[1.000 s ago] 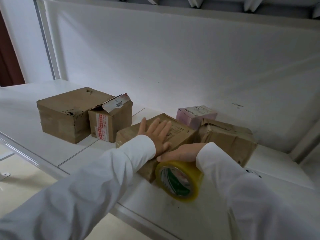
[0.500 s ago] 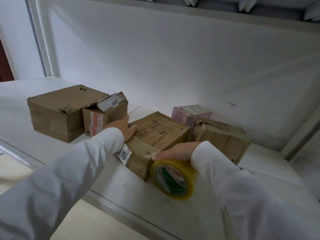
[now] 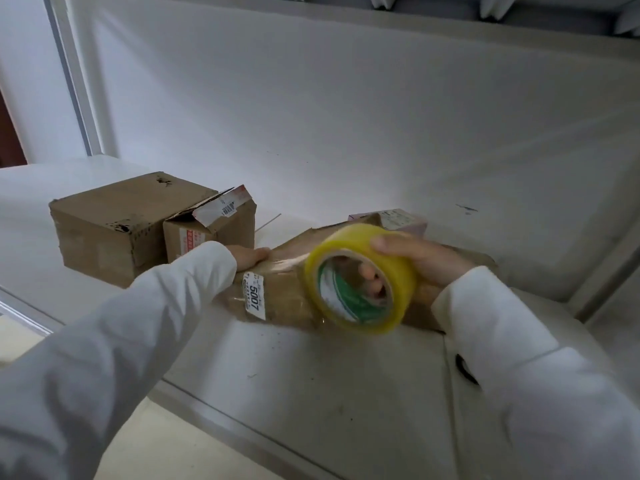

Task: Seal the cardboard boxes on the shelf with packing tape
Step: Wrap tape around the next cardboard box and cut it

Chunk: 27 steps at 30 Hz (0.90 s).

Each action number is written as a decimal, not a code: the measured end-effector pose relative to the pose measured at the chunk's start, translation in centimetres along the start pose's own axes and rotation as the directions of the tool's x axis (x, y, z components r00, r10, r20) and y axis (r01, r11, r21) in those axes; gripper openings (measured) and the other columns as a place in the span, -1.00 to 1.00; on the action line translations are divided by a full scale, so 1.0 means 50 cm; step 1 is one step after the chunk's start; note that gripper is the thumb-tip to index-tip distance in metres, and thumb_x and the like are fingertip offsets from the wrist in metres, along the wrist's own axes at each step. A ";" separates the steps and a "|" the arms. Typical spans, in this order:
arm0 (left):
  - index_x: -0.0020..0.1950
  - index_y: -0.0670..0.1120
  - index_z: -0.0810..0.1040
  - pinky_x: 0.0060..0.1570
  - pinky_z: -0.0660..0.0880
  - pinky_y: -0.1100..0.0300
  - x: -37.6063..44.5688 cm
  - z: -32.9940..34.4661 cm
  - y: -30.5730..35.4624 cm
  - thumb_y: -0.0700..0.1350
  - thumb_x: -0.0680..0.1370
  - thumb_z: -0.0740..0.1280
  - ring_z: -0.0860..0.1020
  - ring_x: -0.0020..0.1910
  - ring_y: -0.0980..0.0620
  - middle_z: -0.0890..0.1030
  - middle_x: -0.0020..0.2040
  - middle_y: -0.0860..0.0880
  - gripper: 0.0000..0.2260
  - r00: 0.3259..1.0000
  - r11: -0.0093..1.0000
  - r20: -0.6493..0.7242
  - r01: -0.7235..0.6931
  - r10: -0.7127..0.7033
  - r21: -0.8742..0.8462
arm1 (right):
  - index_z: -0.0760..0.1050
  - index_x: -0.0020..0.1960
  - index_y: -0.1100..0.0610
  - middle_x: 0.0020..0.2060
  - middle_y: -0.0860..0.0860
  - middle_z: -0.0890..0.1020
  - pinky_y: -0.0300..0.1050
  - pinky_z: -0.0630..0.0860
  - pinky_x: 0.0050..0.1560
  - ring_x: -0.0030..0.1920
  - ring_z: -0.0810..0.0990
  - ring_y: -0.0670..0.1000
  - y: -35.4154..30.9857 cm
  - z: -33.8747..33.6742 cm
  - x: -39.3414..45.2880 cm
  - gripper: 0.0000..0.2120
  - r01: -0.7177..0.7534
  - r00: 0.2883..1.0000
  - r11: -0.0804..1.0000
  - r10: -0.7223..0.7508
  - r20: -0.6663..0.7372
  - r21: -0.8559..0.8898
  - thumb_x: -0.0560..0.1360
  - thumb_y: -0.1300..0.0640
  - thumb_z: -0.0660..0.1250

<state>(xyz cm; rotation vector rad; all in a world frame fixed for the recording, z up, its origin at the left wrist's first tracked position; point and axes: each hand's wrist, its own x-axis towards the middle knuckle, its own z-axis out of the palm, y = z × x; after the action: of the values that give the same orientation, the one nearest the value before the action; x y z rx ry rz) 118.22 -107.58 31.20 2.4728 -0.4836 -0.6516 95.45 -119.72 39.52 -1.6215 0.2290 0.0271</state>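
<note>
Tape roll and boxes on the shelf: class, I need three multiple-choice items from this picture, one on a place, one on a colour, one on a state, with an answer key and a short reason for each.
1. Where is the left hand?
A. On the box with the 5007 label
B. Inside the tape roll
C. On the pink box

2. What colour is the tape roll?
A. Red
B. Yellow
C. Black

3. How is the roll being carried?
A. It lies flat on the shelf, untouched
B. The right hand grips it, fingers through the core
C. Both hands hold it

Key: 1 A, the left hand rests flat on top of the box, just above its 5007 label. 2 B, the tape wound on the roll looks yellow. 3 B, the right hand has its thumb over the outside, and fingers show inside the core.
</note>
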 end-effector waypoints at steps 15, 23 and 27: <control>-0.02 -0.01 0.52 -0.27 0.49 0.30 -0.137 0.039 0.006 0.13 0.57 0.11 0.57 -0.27 0.26 0.58 -0.19 0.09 -0.72 0.829 0.423 -0.423 -0.552 0.365 -0.719 | 0.53 -0.03 0.21 -0.48 0.01 0.57 -0.22 0.53 -0.38 -0.50 0.52 -0.08 -0.131 0.083 0.116 -0.62 0.042 0.995 0.989 -0.028 -0.098 0.143 0.52 -0.13 0.26; 0.31 0.27 0.06 0.13 0.34 0.43 -0.138 0.050 -0.018 0.35 0.13 0.39 0.39 0.15 0.36 0.33 0.18 0.37 -0.16 0.661 0.545 -0.373 -0.749 0.651 -0.377 | 0.54 -0.09 0.16 -0.46 -0.01 0.58 -0.21 0.54 -0.34 -0.46 0.53 -0.09 -0.103 0.092 0.105 -0.66 0.134 0.976 0.968 -0.092 -0.195 0.211 0.52 -0.13 0.26; 0.31 0.21 0.07 0.04 0.34 0.49 -0.139 0.039 -0.019 0.27 0.20 0.41 0.41 0.12 0.29 0.37 0.15 0.30 -0.20 0.695 0.566 -0.354 -0.717 0.626 -0.406 | 0.53 -0.03 0.13 -0.45 0.01 0.60 -0.17 0.57 -0.26 -0.42 0.57 -0.05 -0.096 0.107 0.112 -0.64 0.144 0.967 0.979 -0.109 -0.230 0.141 0.53 -0.17 0.21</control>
<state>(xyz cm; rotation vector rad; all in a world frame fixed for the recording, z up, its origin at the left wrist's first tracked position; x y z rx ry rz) 111.69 -104.44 31.62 1.6031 -0.9780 -0.1884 102.40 -114.93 43.02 -1.4779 0.2911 -0.2655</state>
